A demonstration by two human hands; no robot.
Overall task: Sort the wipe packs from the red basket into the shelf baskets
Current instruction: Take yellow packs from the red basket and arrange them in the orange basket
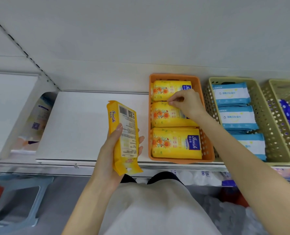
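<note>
Three packs [175, 143] are laid in the orange basket [207, 150], centre-right; middle pack [164, 115] is pinched by right hand [187, 105], probably so room's made for spare pack [126, 131] gripped in left hand [109, 156].

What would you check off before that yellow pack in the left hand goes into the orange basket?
1. Yellow pack gripped by left hand: ok.
2. Pack matches those in orange basket: ok.
3. Bare floor left in the basket: not ok, three packs cover it.
4. Right hand out of the way: not ok, it pinches the middle pack at its edge.
5. Height to stack on top: cannot tell.
</note>
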